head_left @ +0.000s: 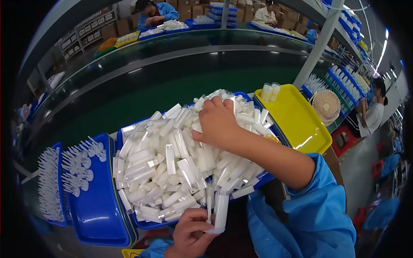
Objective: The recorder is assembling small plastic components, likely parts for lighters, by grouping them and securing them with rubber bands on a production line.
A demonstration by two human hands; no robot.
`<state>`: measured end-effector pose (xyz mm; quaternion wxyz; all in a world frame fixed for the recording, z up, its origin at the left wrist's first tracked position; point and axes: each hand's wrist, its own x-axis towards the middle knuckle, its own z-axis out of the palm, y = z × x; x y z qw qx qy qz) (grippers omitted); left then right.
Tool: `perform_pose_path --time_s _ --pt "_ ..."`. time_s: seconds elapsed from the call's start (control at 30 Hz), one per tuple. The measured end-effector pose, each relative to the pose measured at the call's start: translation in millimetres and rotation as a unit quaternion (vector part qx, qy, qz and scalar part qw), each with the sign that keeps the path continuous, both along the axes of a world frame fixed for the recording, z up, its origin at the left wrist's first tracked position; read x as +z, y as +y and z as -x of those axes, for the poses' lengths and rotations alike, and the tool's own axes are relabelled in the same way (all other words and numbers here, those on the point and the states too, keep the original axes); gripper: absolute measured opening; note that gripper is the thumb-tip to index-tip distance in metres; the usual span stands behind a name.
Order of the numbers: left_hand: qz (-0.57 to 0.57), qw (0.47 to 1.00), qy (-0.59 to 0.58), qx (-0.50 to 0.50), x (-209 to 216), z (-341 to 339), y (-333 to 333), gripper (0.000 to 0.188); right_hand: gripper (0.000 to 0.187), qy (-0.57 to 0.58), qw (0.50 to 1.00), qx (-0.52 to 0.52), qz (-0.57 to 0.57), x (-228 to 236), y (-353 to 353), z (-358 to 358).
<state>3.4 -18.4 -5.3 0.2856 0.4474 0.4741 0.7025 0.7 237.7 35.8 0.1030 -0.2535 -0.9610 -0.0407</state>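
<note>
Near the lower edge my left hand [192,232] is closed, fingers and thumb pinching at the foot of an upright clear tube [221,210] with a white cylinder inside. A thin white stem [210,202] stands beside that tube at the fingertips. My right hand [217,120] reaches over the far part of a heap of white cylinders in clear sleeves [172,159]. Its thumb is spread away from the bent fingers, whose tips are partly hidden among the pieces. The heap fills and overflows a blue tray [150,224].
Left are stacked blue trays [97,219] and white stemmed parts with clear round bases [77,172]. A yellow tray [301,124] at right carries a few tubes [270,92]. Beyond runs a green conveyor belt [172,88], beside a metal post [320,47]. Other people work farther off.
</note>
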Motion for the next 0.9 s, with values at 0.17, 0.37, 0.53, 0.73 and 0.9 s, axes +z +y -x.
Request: perform_pose_path --time_s 0.17,0.37,0.53,0.73,0.9 --pt "-0.011 0.999 0.031 -0.011 -1.6 2.8 3.0 0.023 0.035 0.071 0.997 0.009 0.032 7.6 1.9 -8.2" --pt "-0.001 0.994 0.109 0.028 3.7 8.3 1.4 0.018 0.021 0.244 0.886 0.066 0.388 32.3 -7.1 -40.0" --pt "-0.039 0.984 0.171 0.04 4.9 9.7 5.8 0.015 0.031 0.242 0.856 0.134 0.437 24.0 -25.5 -83.6" --pt "-0.092 0.979 0.178 0.018 4.6 7.6 14.3 0.015 0.058 0.231 0.552 0.061 0.798 30.5 -51.8 -100.3" --pt "-0.085 0.982 0.167 0.001 4.6 6.8 16.4 0.016 0.055 0.227 0.492 0.076 0.837 18.1 -51.3 -104.9"
